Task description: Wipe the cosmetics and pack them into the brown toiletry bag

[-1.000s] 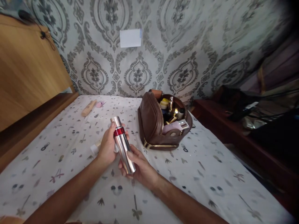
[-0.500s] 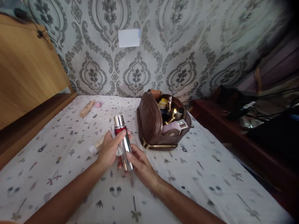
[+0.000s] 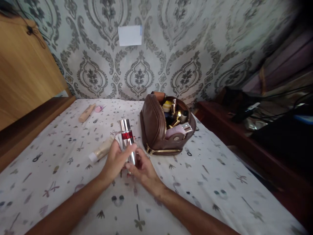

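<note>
A shiny silver bottle with a red band [image 3: 127,135] is held upright but tilted between both hands. My left hand [image 3: 118,160] is wrapped round its left side, thumb across the front, with something white, perhaps a cloth, behind the bottle. The fingers of my right hand [image 3: 144,168] close on the bottle's lower end. Left of my left hand lies a beige tube with a white cap [image 3: 100,151]. To the right stands an open brown bag [image 3: 154,124], holding a yellow-lidded jar [image 3: 167,106], a pink tube [image 3: 174,131] and several small gold and silver items.
A peach tube [image 3: 86,113] and a small pink item [image 3: 99,108] lie at the back left of the patterned white sheet [image 3: 83,202]. A wooden panel [image 3: 26,71] stands at left. On the right are a dark red ledge [image 3: 220,125] and cables.
The view has shifted slightly. My left thumb has moved down from the red band to the silver body, and my right fingers now grip nearer the bottle's bottom.
</note>
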